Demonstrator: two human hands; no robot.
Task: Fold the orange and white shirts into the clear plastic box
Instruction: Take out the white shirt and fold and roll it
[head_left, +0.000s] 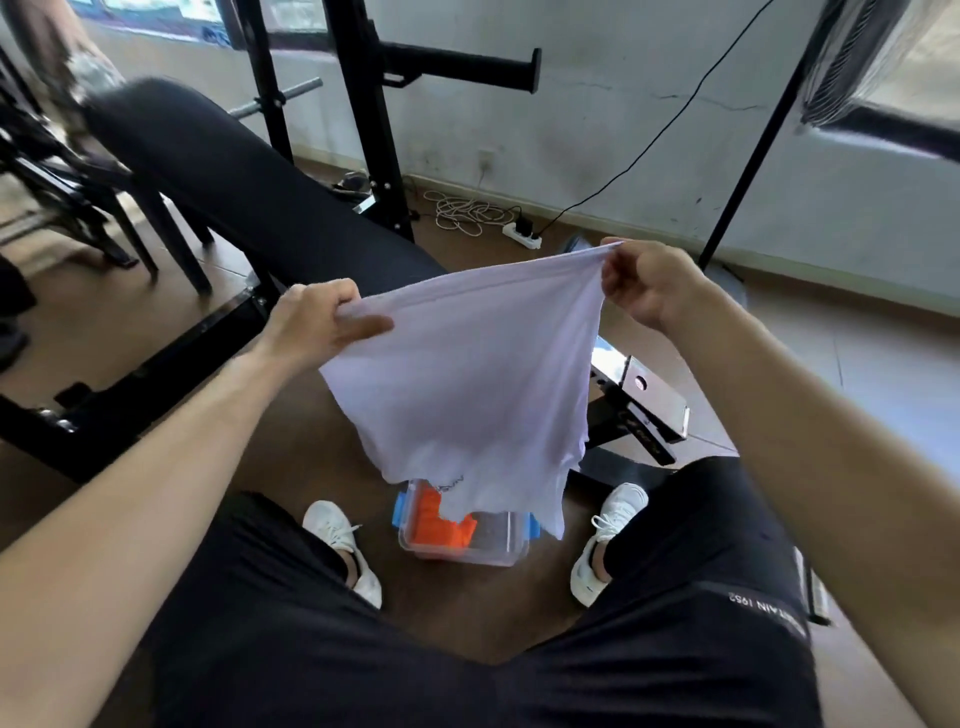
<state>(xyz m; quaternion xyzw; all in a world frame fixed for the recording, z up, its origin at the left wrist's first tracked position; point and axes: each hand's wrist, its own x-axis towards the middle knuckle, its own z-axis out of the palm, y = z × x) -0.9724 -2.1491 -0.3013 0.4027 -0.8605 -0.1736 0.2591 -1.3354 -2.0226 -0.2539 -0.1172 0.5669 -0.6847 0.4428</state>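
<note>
A white shirt hangs stretched in the air between my two hands. My left hand pinches its top edge at the left, and my right hand pinches the top edge at the right, a little higher. The shirt's lower part drapes over the clear plastic box, which stands on the floor between my feet. Inside the box lies the folded orange shirt, partly hidden by the white cloth. The box has blue latches at its sides.
I sit with black shorts and white sneakers on either side of the box. A black weight bench and its rack stand ahead on the left. A power strip with cables lies by the wall, and a stand pole rises at the right.
</note>
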